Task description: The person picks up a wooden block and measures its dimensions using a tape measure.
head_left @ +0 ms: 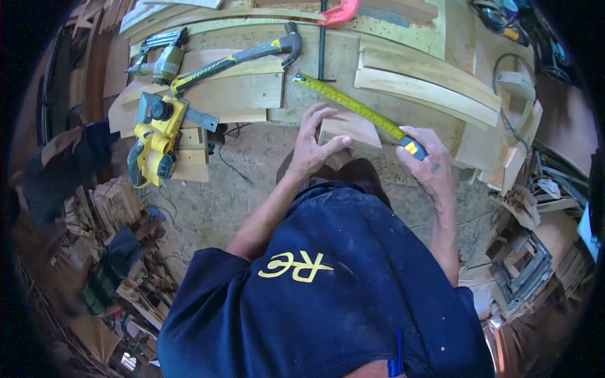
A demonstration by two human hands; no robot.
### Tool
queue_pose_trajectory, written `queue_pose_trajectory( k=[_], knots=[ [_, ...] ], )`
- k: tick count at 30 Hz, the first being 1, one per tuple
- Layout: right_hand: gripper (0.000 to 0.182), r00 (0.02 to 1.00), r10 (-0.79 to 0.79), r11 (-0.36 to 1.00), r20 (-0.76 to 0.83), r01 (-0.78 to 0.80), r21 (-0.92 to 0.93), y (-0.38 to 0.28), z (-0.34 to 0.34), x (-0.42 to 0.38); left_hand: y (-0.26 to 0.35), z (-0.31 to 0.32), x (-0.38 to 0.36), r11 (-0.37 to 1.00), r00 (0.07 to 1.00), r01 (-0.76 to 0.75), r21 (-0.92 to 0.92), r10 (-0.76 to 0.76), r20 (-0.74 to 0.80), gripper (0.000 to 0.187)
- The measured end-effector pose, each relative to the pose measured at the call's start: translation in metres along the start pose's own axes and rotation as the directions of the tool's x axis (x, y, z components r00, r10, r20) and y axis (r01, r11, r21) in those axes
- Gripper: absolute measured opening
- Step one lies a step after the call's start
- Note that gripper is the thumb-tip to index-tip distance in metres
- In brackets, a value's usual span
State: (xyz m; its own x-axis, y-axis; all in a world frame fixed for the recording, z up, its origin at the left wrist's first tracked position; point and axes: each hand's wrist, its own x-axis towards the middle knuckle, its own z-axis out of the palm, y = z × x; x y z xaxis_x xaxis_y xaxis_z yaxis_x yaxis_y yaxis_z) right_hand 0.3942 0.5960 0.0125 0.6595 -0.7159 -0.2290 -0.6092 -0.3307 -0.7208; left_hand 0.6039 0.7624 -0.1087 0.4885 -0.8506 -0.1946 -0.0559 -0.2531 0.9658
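Note:
My right hand is closed round the case of a tape measure. Its yellow blade extends up and left over the bench, the tip lying near the hammer head. My left hand rests at the left end of a short wooden block at the bench's front edge, thumb and fingers apart around that end. The blade passes just above the block. Whether the blade touches the block cannot be made out.
A hammer, a nail gun and a yellow power planer lie on the bench's left side. Long boards lie at the right. A pink clamp stands at the back. Wood scraps are piled at lower left.

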Motion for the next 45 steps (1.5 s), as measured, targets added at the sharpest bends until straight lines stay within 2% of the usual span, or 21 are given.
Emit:
queue_pose_trajectory(
  k=[3,6,7,9,12,16,17,18,19,21,22,23,25,27,29,33,35,36,40,43,45],
  knots=[
    [0.043,0.997,0.053,0.998,0.048,-0.055,0.041,0.01,0.009,-0.005,0.005,-0.003,-0.018,0.996,1.0,0.01,0.085,-0.01,0.002,0.08],
    [0.044,0.989,0.1,0.987,0.107,-0.112,0.114,0.023,0.021,-0.009,0.008,-0.002,-0.032,0.952,0.977,0.206,-0.225,-0.186,0.108,0.095],
    [0.045,0.987,0.106,0.981,0.121,-0.124,0.147,0.026,0.025,-0.009,0.011,-0.002,-0.036,0.951,0.975,0.215,-0.221,-0.196,0.107,0.095],
    [0.044,0.985,0.103,0.98,0.135,-0.123,0.155,0.031,0.03,-0.008,0.019,0.0,-0.042,0.884,0.967,0.256,-0.392,-0.237,0.096,0.101],
    [0.044,0.983,0.095,0.978,0.157,-0.121,0.167,0.035,0.034,-0.005,0.024,0.0,-0.047,0.79,0.944,0.328,-0.518,-0.295,0.148,0.106],
    [0.044,0.98,0.084,0.977,0.181,-0.117,0.179,0.037,0.035,0.001,0.012,0.004,-0.053,0.818,0.96,0.271,-0.508,-0.268,0.08,0.105],
    [0.044,0.98,0.082,0.977,0.184,-0.116,0.179,0.037,0.035,0.003,0.007,0.0,-0.051,0.947,0.984,0.178,-0.268,-0.174,0.037,0.1],
    [0.044,0.979,0.086,0.975,0.185,-0.121,0.187,0.036,0.035,0.005,0.006,-0.002,-0.047,0.997,0.997,0.071,-0.005,-0.071,0.02,0.096],
    [0.044,0.978,0.089,0.972,0.188,-0.126,0.196,0.035,0.034,0.007,0.005,-0.002,-0.042,0.997,0.997,0.073,-0.005,-0.073,0.017,0.096],
    [0.045,0.981,0.069,0.971,0.181,-0.107,0.212,0.034,0.034,0.013,0.005,-0.002,-0.029,0.991,0.999,-0.032,0.134,0.036,-0.029,0.085],
    [0.045,0.984,0.05,0.97,0.173,-0.089,0.227,0.035,0.034,0.016,0.013,0.002,-0.02,0.999,0.999,0.026,-0.04,-0.028,-0.041,0.08],
    [0.045,0.984,0.046,0.971,0.171,-0.085,0.225,0.036,0.034,0.02,0.007,0.004,-0.011,0.999,0.999,0.023,-0.042,-0.025,-0.043,0.08],
    [0.045,0.992,0.03,0.964,0.122,-0.061,0.259,0.039,0.036,0.03,-0.007,0.005,0.011,0.976,0.986,-0.165,0.142,0.168,-0.008,0.081],
    [0.047,0.99,0.055,0.96,0.131,-0.089,0.266,0.047,0.034,0.04,-0.008,0.01,0.024,0.974,0.98,-0.195,0.118,0.198,-0.013,0.08],
    [0.048,0.993,0.07,0.95,0.092,-0.095,0.298,0.046,0.031,0.047,-0.003,0.014,0.03,0.995,0.995,-0.093,0.028,0.093,0.032,0.073],
    [0.049,0.993,0.094,0.937,0.068,-0.111,0.331,0.049,0.024,0.053,-0.019,0.017,0.042,0.994,0.995,-0.098,0.05,0.096,0.037,0.067],
    [0.05,0.982,0.184,0.915,0.046,-0.189,0.356,0.043,0.017,0.055,0.006,0.014,0.046,0.981,0.983,0.15,-0.119,-0.136,0.124,0.051],
    [0.05,0.982,0.185,0.916,0.044,-0.188,0.354,0.045,0.015,0.054,0.006,0.017,0.043,0.949,0.973,0.222,-0.225,-0.202,0.107,0.043],
    [0.051,0.959,0.282,0.891,0.021,-0.27,0.366,0.057,0.002,0.049,-0.002,0.017,0.039,0.946,0.966,0.244,-0.212,-0.217,0.141,0.046],
    [0.05,0.941,0.339,0.876,0.015,-0.321,0.361,0.061,-0.004,0.043,-0.007,0.018,0.034,0.934,0.945,0.318,-0.16,-0.299,0.135,0.05],
    [0.05,0.932,0.361,0.864,0.016,-0.341,0.37,0.066,-0.007,0.038,-0.007,0.016,0.032,0.841,0.895,0.437,-0.32,-0.37,0.25,0.051]
  ],
)
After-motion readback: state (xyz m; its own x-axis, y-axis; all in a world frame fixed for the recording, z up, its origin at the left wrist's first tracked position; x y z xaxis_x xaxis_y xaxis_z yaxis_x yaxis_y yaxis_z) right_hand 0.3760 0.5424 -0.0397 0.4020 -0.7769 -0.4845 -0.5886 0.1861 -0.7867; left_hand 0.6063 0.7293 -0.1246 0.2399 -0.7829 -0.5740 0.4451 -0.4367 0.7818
